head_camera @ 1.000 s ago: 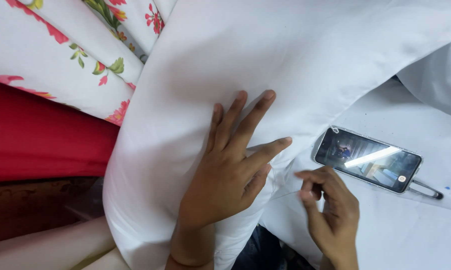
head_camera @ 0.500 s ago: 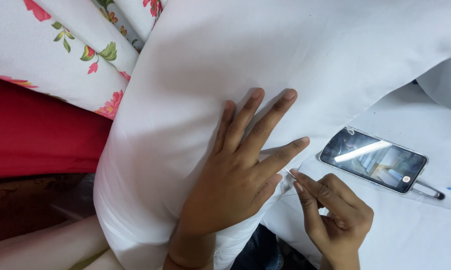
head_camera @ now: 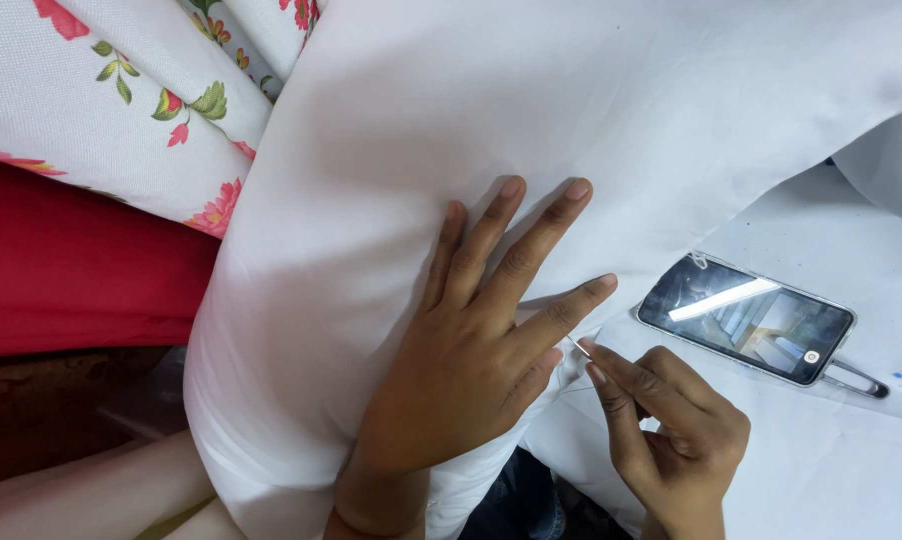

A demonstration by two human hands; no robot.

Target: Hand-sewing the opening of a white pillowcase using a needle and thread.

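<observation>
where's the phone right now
In the head view the phone lies face up at the right on the white sheet, just beyond the right hand and beside the white fabric's edge.

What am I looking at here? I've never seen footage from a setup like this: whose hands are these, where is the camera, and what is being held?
There is no machine: a person works with two bare hands, and the one camera sits on their head, looking down. The left hand lies flat, fingers spread, on a large piece of white fabric bunched over their lap. The right hand pinches something thin at the fabric's edge, likely a needle with thread, though it is too fine to be sure. To the right, a smartphone lies screen up on a white surface, with a cable plugged in. At upper left is floral-printed cloth, with red cloth below it.
</observation>
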